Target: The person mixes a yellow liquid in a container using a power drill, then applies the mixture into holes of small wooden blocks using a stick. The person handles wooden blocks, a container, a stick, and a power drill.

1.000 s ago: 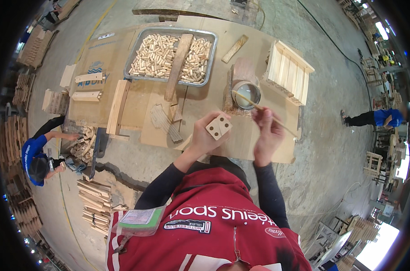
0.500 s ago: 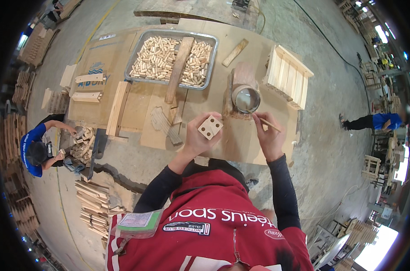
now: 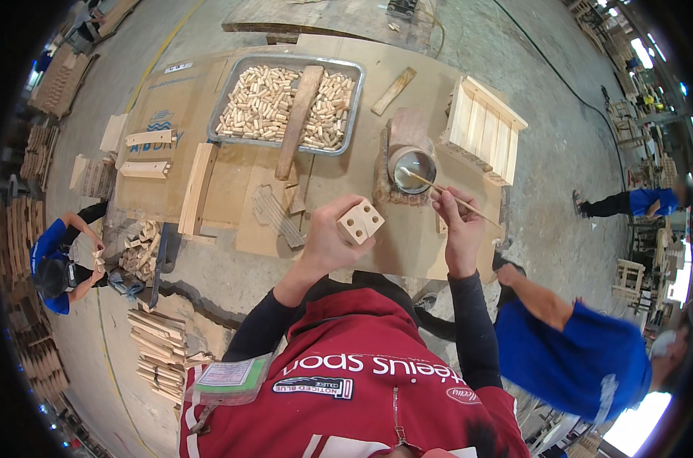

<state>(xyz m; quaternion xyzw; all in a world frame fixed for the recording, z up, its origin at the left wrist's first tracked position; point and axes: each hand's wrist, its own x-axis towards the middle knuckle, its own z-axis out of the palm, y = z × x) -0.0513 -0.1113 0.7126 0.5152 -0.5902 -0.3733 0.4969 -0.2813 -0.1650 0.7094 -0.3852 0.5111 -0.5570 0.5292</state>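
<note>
My left hand [image 3: 327, 238] is wrapped round a pair of pale wooden blocks [image 3: 361, 223], their ends turned up and showing several round drilled holes. In my right hand [image 3: 461, 229] a thin wooden stick [image 3: 426, 182] is pinched between thumb and fingers. The stick's whitish tip lies over the mouth of a round cup [image 3: 394, 163]; whether it touches the contents, I cannot tell. Inside the cup is something pale and greyish. The cup rests on a stained wooden holder [image 3: 412, 124].
A metal tray [image 3: 349, 136] of wooden dowels stands at the far left of centre, a wooden bar [image 3: 299, 122] across it. Stacked wooden slats [image 3: 480, 126] sit right of the cup. A person in blue [image 3: 571, 351] is close at my right; another [image 3: 53, 259] works at the left.
My right hand has turned the stick so its tip reaches over the cup. The blocks in my left hand have tilted slightly. A person in blue has come in at the right.
</note>
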